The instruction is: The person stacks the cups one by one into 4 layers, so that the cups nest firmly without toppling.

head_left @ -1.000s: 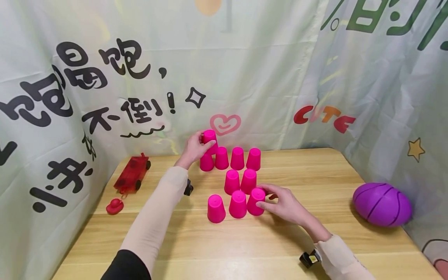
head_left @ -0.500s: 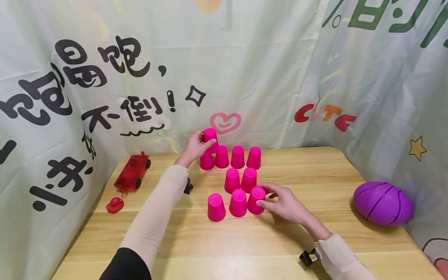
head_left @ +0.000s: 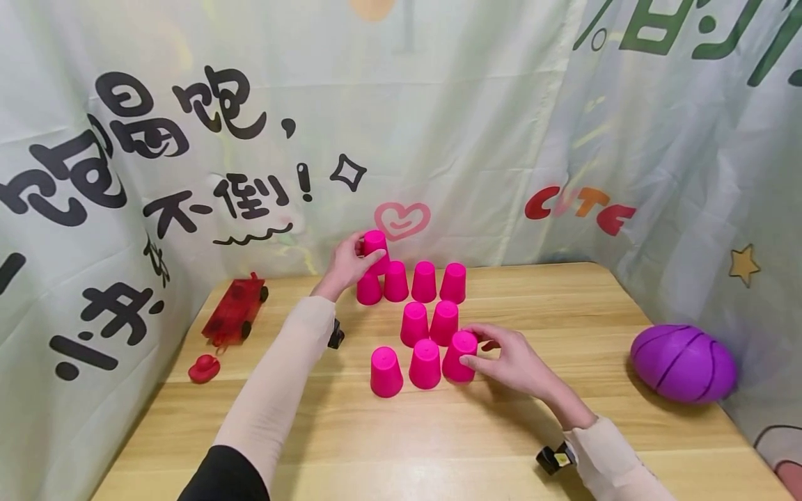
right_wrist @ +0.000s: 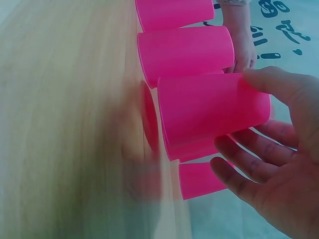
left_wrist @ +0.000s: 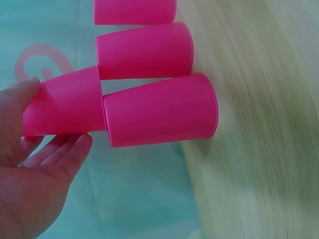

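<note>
Both grips [head_left: 347, 266] [head_left: 515, 362] hold smooth, tapered pink cups [head_left: 374, 243] [head_left: 459, 358] above grained wood [head_left: 401, 445].

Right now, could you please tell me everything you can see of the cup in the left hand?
The cup is bright pink, smooth, seemingly plastic, and mouth down with its narrower end up. The left hand grips its sides. Its rim appears to rest across the two leftmost cups at the back.
</note>
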The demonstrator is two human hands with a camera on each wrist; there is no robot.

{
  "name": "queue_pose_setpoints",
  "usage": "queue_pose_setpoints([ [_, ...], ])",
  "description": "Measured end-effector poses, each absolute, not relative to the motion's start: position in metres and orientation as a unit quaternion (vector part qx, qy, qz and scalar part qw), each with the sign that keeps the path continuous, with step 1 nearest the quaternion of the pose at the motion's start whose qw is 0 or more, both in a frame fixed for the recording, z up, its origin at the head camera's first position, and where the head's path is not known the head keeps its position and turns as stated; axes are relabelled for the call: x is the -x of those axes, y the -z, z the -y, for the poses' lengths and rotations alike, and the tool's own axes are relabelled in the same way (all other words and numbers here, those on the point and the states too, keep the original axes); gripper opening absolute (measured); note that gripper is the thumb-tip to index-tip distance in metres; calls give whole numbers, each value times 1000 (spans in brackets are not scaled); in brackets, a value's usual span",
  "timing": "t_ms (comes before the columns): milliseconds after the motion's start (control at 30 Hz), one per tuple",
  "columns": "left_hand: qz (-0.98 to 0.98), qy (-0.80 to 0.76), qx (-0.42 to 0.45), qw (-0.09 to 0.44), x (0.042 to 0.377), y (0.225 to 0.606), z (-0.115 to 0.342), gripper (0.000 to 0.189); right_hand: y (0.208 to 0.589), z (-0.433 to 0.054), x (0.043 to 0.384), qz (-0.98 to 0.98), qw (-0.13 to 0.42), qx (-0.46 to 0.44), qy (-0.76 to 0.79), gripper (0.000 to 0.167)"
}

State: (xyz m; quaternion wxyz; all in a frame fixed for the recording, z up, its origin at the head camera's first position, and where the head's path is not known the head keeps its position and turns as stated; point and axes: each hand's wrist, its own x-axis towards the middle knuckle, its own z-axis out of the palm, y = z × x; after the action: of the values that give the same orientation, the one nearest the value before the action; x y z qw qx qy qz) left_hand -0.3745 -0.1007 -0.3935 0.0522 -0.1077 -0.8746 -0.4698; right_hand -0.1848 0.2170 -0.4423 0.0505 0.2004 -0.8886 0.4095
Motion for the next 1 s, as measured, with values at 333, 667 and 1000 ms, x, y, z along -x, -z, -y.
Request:
queue_pose_setpoints([
  [333,860,495,110,52,372,394,114,72,431,-222,181,898,67,-184,-393,49],
  [667,856,502,94,82,347,398,144,77,391,-226,186,886,100,-202,-405,45],
  [1000,841,517,124,95,310,411,157,61,365,-220,217,884,107,-189,-414,45],
])
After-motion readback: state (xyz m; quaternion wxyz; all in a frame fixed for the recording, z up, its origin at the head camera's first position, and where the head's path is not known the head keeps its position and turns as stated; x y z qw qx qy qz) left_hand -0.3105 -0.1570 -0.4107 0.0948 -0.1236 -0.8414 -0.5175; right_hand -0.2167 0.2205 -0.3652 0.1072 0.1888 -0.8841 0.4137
